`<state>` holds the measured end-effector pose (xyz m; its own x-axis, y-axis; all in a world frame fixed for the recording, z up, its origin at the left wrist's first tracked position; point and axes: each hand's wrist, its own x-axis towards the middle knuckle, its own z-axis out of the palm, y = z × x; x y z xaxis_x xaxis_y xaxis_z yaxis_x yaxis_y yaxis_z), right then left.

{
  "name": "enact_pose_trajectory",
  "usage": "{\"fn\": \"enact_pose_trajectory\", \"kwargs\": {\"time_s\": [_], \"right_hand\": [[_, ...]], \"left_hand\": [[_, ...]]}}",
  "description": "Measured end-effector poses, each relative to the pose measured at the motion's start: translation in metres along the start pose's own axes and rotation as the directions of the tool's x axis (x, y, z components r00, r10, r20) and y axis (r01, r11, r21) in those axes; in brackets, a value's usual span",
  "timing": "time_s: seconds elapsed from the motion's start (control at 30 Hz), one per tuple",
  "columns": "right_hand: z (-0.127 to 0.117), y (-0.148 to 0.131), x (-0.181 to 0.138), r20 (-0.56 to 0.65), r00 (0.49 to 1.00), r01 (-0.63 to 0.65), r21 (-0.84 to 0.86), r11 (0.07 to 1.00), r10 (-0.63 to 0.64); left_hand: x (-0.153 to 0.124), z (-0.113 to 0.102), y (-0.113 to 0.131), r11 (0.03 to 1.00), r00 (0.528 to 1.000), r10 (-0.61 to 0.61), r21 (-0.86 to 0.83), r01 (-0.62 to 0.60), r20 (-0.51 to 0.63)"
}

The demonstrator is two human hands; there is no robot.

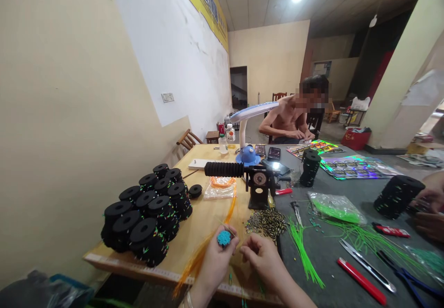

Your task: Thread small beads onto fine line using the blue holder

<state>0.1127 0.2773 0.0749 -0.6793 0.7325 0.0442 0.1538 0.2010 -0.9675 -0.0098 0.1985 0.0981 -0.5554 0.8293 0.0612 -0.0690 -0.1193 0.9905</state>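
Observation:
My left hand (215, 255) is closed around a small round holder packed with turquoise bead-like pieces (224, 238), its top facing up. A thin strand seems to cross above it. To its right, my right hand (262, 254) has thumb and forefinger pinched together, a short gap from the left. Whatever the pinch holds is too small to make out. Long orange strands (194, 262) run beneath and beside my left wrist. Just beyond my right hand lies a heap of small dark and brass-coloured metal pieces (266, 222). A small green bit (230, 278) hangs below the hands.
Several black foam spools (144, 231) crowd the left. Ahead stands a black winder (259, 190) bearing a ribbed foam roll (225, 169), near a blue lamp (248, 154). Green strands (305, 252), snips (367, 265) and a red-handled tool (360, 280) lie right. Other people sit across and at right.

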Motion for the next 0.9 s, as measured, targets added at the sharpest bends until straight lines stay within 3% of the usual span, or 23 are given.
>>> {"fn": "enact_pose_trajectory", "kwargs": {"time_s": [0.2, 0.37, 0.5, 0.63, 0.9], "right_hand": [[-0.004, 0.0, 0.003, 0.034, 0.999, -0.003, -0.043, 0.999, 0.005], [-0.004, 0.005, 0.007, -0.016, 1.0, 0.007, -0.172, 0.985, -0.01], [-0.002, 0.008, 0.01, -0.027, 1.0, -0.002, -0.155, 0.988, -0.002], [-0.004, 0.008, 0.01, 0.009, 1.0, 0.001, -0.149, 0.989, 0.0], [-0.002, 0.003, 0.014, -0.045, 0.999, 0.019, -0.22, 0.975, -0.03]], "left_hand": [[0.004, 0.001, 0.001, 1.0, 1.0, -0.005, -0.013, 0.005, -0.021], [0.008, 0.0, -0.004, 1.0, 1.0, 0.0, -0.026, 0.0, -0.02], [0.008, 0.0, -0.005, 1.0, 1.0, 0.001, -0.005, -0.001, 0.007], [0.011, -0.002, -0.002, 1.0, 0.999, 0.009, 0.013, -0.008, -0.036], [0.012, -0.003, -0.009, 1.0, 1.0, 0.019, 0.013, -0.019, -0.006]]}}
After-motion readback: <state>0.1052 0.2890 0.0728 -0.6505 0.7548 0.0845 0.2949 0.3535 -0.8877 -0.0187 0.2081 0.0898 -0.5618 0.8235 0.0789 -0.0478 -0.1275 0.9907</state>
